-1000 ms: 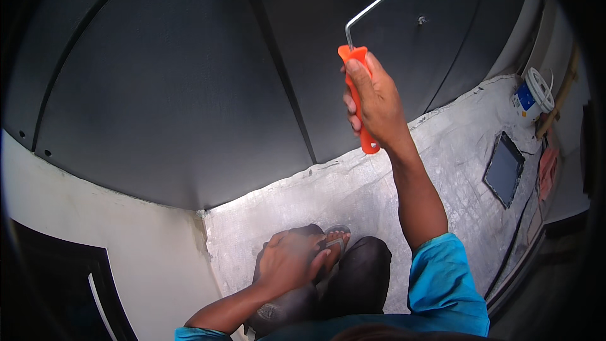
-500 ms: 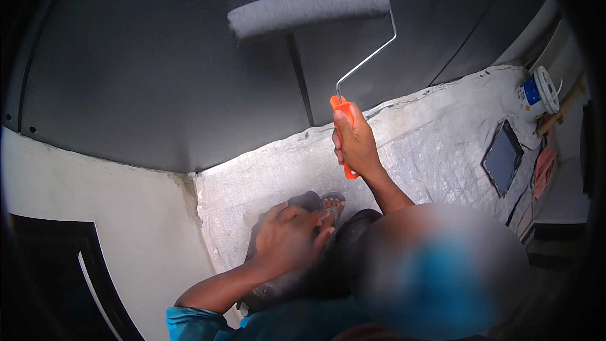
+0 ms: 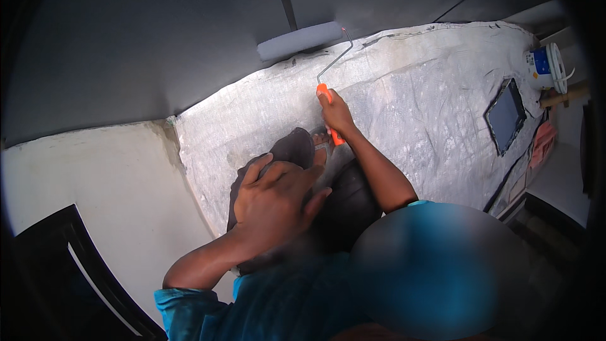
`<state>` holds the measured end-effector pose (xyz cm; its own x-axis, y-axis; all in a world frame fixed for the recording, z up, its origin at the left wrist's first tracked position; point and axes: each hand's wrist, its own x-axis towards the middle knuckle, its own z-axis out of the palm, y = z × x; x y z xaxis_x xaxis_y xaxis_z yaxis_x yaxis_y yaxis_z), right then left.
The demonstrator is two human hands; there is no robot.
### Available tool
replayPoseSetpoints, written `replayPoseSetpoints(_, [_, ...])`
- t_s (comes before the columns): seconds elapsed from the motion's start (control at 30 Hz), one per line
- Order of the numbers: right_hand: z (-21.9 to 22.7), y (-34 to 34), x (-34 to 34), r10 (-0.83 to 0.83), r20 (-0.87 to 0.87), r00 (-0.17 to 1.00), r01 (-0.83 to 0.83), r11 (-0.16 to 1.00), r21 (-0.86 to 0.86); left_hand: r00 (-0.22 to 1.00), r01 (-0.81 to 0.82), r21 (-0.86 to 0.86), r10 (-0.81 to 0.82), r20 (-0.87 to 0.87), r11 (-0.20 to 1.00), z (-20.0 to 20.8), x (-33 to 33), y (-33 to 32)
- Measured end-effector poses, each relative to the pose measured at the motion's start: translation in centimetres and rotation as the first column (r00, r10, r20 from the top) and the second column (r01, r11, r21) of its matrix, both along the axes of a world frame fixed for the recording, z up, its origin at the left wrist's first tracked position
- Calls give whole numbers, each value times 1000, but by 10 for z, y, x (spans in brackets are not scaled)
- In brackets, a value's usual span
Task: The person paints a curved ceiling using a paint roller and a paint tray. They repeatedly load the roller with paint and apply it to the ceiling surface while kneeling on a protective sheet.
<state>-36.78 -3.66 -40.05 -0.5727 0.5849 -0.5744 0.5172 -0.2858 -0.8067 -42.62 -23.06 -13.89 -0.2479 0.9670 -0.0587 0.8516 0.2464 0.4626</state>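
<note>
My right hand (image 3: 337, 113) is wrapped round the orange handle of a paint roller (image 3: 299, 41). Its long grey sleeve lies low on the dark grey wall (image 3: 164, 44), by the line where the wall meets the covered floor. A bent metal rod joins sleeve and handle. Above my bent knee, my left hand (image 3: 273, 199) is held with its fingers spread, and nothing is in it. Whether it rests on the dark trousers I cannot tell. A pale, wrinkled floor sheet (image 3: 416, 107) spreads below both hands.
At the far right stands a white and blue bucket (image 3: 544, 69) beside a wooden pole (image 3: 565, 98). A black-lined tray (image 3: 506, 117) of grey paint sits on the sheet, with a pink cloth (image 3: 543, 142) close by. A pale side wall (image 3: 101, 164) rises at the left.
The roller has come down the wall to its lower edge, my right hand lowering with it. My view has tilted toward the floor. My left hand stays near my knee, fingers still spread.
</note>
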Motion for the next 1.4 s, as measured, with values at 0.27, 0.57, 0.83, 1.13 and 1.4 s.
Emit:
replayPoseSetpoints(0.27, [-81,14,-15,-23,88,996,32,995,-97,998,43,64,-40,-48,997,-3,0,3])
replayPoseSetpoints(0.57, [-40,66,61,17,52,999,-9,988,-153,999,32,-4,-32,-8,999,-5,-8,20])
replayPoseSetpoints(0.83, [-60,164,106,65,188,980,-46,994,-104,987,157,-37,-155,46,987,-20,-19,63])
replayPoseSetpoints(1.13, [-23,175,83,-34,164,986,68,977,-204,892,441,-71,-428,148,895,-60,-22,175])
replayPoseSetpoints(1.4, [16,185,84,-34,258,966,97,967,-237,611,679,96,-633,475,727,-75,27,244])
